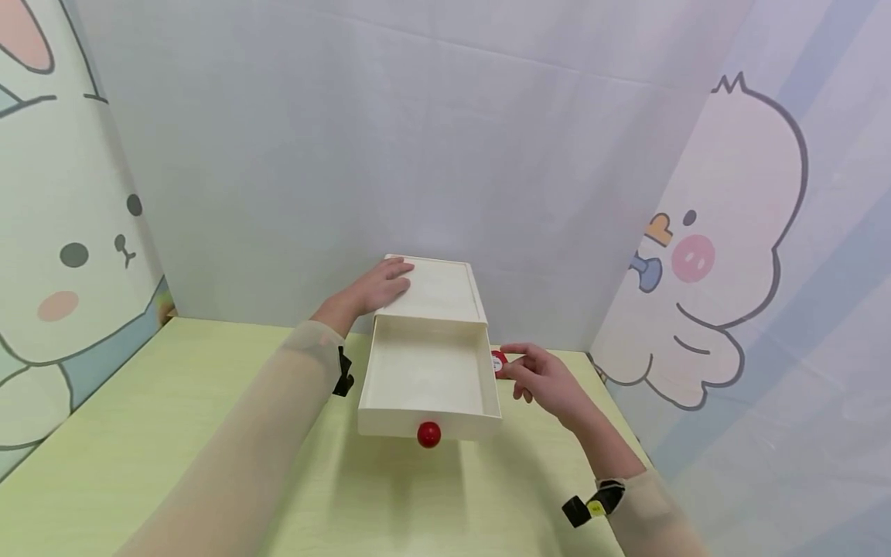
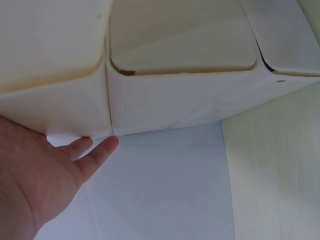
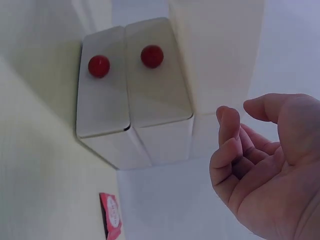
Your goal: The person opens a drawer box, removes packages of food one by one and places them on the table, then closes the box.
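Left hand (image 1: 380, 287) rests on a white plastic drawer unit (image 1: 442, 288); right hand (image 1: 548, 377) hovers, loosely curled.
Between them, its drawer (image 1: 426, 367) juts lengthwise toward the person; beyond the right, a red-and-white packet (image 3: 114, 216), lettering illegible.

We record the left hand (image 2: 45, 175) at eight o'clock, outstretched at the edge of the white drawer unit (image 2: 185, 97) at twelve; pale table (image 2: 275, 165) at three, grey-white backdrop (image 2: 165, 190) at six.

Looks like a small curtained-off booth (image 1: 292, 155).
Shows a plain curtain (image 1: 431, 139) beyond the hands (image 1: 377, 288), a rabbit-print curtain (image 1: 76, 209) to their left, a chick-print curtain (image 1: 752, 209) to their right, a pale surface (image 1: 202, 371) below them.
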`<state>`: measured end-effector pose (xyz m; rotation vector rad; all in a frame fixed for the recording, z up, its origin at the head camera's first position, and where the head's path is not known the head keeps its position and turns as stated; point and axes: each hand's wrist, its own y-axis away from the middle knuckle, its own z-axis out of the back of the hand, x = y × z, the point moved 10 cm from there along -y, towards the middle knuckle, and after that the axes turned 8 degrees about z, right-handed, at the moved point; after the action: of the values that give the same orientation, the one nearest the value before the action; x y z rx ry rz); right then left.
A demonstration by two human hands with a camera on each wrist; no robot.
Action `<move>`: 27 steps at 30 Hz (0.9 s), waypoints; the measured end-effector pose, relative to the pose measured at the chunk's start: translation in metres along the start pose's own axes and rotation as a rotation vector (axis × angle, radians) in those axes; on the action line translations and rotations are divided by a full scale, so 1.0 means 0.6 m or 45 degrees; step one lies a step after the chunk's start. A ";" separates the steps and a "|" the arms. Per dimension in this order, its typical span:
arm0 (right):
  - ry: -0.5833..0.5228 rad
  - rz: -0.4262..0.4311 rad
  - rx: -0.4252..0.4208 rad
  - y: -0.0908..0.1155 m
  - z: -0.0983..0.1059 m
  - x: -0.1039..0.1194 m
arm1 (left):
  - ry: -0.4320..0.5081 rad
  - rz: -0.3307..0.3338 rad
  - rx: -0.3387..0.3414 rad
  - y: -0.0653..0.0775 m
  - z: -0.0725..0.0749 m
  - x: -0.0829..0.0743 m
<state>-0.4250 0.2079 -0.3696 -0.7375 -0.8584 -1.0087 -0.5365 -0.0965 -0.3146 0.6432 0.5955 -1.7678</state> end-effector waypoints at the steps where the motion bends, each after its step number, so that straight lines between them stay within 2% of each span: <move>1: -0.010 0.020 -0.001 0.007 0.000 0.013 | 0.001 -0.001 0.000 0.000 0.000 -0.001; 8: -0.032 0.191 -0.047 0.052 0.002 0.098 | 0.002 0.001 0.005 -0.001 0.001 -0.002; 13: -0.001 0.300 -0.022 0.078 -0.010 0.139 | -0.003 0.022 0.016 0.000 -0.002 0.002; 20: -0.021 0.487 0.150 0.111 -0.057 0.191 | 0.007 0.020 0.022 -0.001 -0.002 0.003; 27: -0.059 0.543 0.368 0.138 -0.117 0.213 | -0.012 0.020 0.025 -0.002 -0.002 0.005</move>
<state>-0.2944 0.1265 -0.3021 -0.6604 -0.8208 -0.4780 -0.5384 -0.0974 -0.3171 0.6509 0.5656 -1.7629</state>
